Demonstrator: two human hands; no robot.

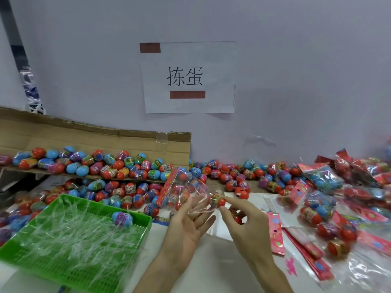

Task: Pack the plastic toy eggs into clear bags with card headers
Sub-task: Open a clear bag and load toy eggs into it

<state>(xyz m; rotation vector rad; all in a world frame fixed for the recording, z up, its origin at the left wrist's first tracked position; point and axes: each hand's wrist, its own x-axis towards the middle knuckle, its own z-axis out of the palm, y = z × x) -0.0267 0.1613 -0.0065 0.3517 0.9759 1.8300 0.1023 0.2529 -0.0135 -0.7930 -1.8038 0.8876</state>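
Progress: by my judgement the job stood partway; many packed bags lay finished at the right, yet far more eggs waited loose.
Loose stock: a long heap of red, blue and purple plastic toy eggs with printed wrap bands [127, 187] ran along the white table [211, 261] below the wall, some of it resting on a flattened brown cardboard sheet [95, 138].
Finished pile: clear plastic bags with red-and-pink card headers, already holding eggs [330, 187], lay heaped at the right edge.
Green tray: a green perforated plastic basket [63, 261] at the left held thin clear film shreds and one blue-and-purple egg [122, 217] near its far corner.
Spare bags: flat empty header bags [275, 233] lay beside the right hand.
Bag in hand: the clear bag with a red card header [182, 191] was raised above the table with several eggs inside.
Left hand: the left hand [188, 227] was spread, palm up, fingertips holding the bag's mouth open.
Right hand: the right hand [245, 225] pinched one red egg with a printed band [217, 200] at the bag's mouth, other eggs tucked in its curled fingers.
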